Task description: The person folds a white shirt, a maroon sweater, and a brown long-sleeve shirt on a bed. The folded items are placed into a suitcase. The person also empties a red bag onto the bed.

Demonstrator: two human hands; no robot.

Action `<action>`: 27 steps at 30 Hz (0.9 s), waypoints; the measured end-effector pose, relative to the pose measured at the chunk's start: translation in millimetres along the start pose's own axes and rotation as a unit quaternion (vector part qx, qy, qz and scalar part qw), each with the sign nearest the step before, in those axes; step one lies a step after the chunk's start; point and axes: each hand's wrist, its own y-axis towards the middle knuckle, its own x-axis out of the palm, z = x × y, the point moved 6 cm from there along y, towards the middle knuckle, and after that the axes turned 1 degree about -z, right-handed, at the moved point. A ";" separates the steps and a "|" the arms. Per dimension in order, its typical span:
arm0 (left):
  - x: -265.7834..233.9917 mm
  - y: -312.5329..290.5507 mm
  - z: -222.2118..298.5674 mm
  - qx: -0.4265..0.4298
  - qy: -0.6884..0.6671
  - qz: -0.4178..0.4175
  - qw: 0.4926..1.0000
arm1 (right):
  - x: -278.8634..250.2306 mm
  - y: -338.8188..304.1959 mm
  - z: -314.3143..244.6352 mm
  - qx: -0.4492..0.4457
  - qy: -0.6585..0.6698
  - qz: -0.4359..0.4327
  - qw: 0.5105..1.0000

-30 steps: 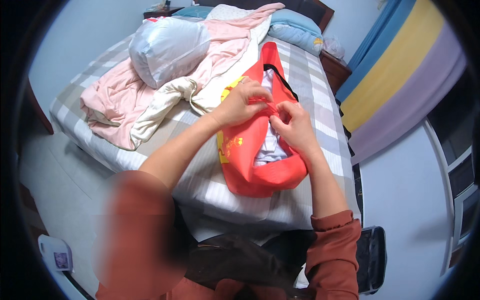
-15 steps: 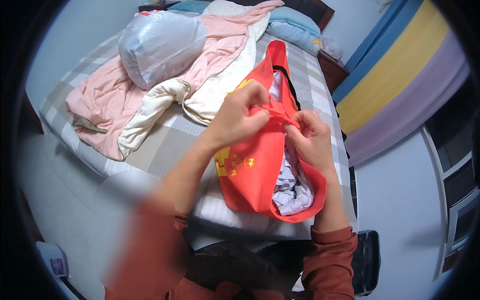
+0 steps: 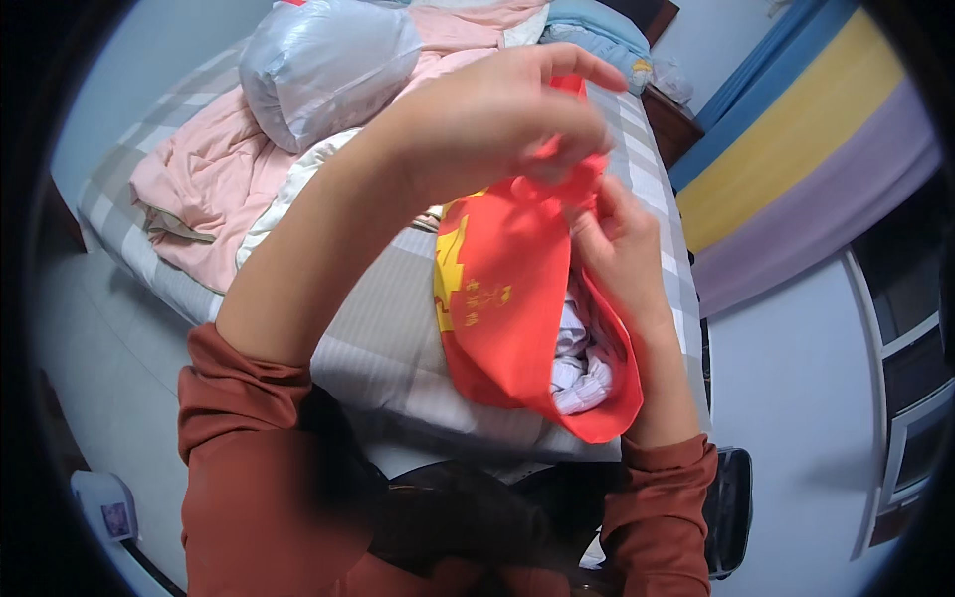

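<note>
A red fabric bag with yellow print (image 3: 497, 298) leans on the bed, its side gaping. White striped cloth (image 3: 582, 373) shows inside. My right hand (image 3: 622, 239) is closed, thumb and fingers pinching the red strap at the top of the bag. Above it, my left hand (image 3: 507, 114) is raised over the strap and blurred by motion. Its index finger stretches out to the right, while the thumb and other fingers close on the bunched red strap (image 3: 562, 184). Part of the bag's top is hidden behind the left hand.
The bed has a checked grey sheet (image 3: 368, 308). A stuffed translucent plastic bag (image 3: 323, 75) sits on a pink quilt (image 3: 189, 169) at the far left. Blue bedding (image 3: 592, 50) lies at the head. A striped curtain (image 3: 816, 129) hangs at right, above an open black case (image 3: 729, 512).
My left hand has lifted up and to the right across the bag's top, its index finger now extended. The right hand stays at the strap. The bag's upper part has shifted slightly.
</note>
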 end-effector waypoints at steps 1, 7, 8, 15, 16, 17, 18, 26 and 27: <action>0.4 5.6 -0.4 -0.033 -0.181 0.003 0.983 | -3.0 2.6 0.5 0.007 -0.010 0.027 1.000; -2.9 32.0 -6.3 0.030 -0.292 0.048 0.955 | -13.4 8.0 27.5 0.107 0.171 0.078 0.976; -1.8 29.3 -2.1 0.078 -0.211 0.053 0.973 | -18.2 9.9 31.4 0.116 0.175 0.059 0.976; 7.8 30.1 -67.9 0.150 0.420 -0.012 0.895 | -46.4 16.1 52.1 0.166 0.328 0.065 0.928; 5.2 27.8 -74.0 0.136 0.465 -0.011 0.875 | -52.0 14.9 52.3 0.195 0.391 0.061 0.897; 1.4 24.0 -79.1 0.121 0.510 -0.009 0.851 | -57.2 12.1 51.2 0.223 0.453 0.056 0.861; 0.5 23.5 -76.9 0.115 0.551 -0.007 0.826 | -75.3 10.9 50.2 0.213 0.474 0.105 0.848; -76.0 -31.7 -13.3 0.104 0.508 0.117 0.847 | -197.3 -46.2 125.4 0.265 0.547 0.240 0.757; -94.6 -53.7 -1.7 0.075 0.483 0.160 0.857 | -201.6 -63.8 141.0 0.297 0.529 0.243 0.757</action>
